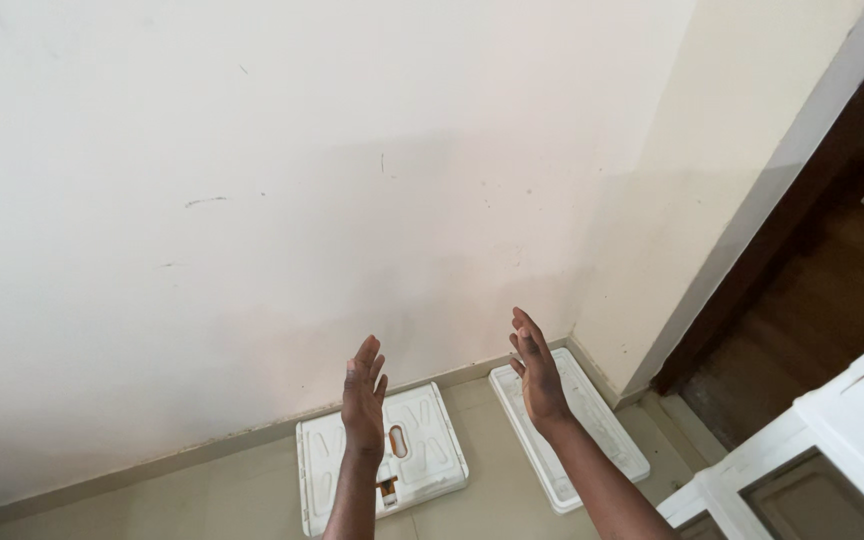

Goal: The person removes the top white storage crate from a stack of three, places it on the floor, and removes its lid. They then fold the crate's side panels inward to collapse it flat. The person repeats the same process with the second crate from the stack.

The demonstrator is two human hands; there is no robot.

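- A beige tiled floor (497, 495) is carrying everything, running up to the wall in a corner of the room.
- A squarish white plastic panel (422, 450) with moulded ribs and an oval slot is lying flat on it, just beside the wall.
- A long, narrow white tray-like panel (592, 420) is lying on it to the right, near the first, pointing towards the corner.
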